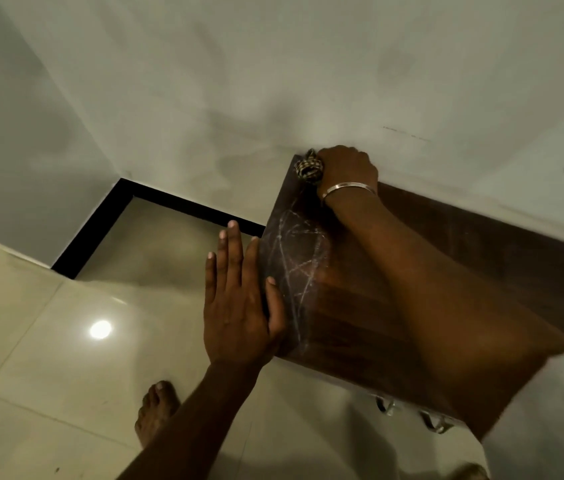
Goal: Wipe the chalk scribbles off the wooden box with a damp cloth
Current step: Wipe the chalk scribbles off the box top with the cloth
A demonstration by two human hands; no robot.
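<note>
A dark wooden box (353,317) stands against the white wall, its top seen from above. White chalk scribbles (296,261) cross the left part of the top. My right hand (348,169), with a metal bangle on the wrist, grips a bunched checkered cloth (308,168) at the far left corner of the box, against the wall. My left hand (239,299) lies flat with straight fingers along the box's left edge, thumb resting on the top.
Glossy cream floor tiles (48,358) spread to the left, with a light reflection. A black skirting strip (100,223) runs along the wall corner. My bare foot (157,410) stands near the box. Metal latches (436,424) hang on the box's front.
</note>
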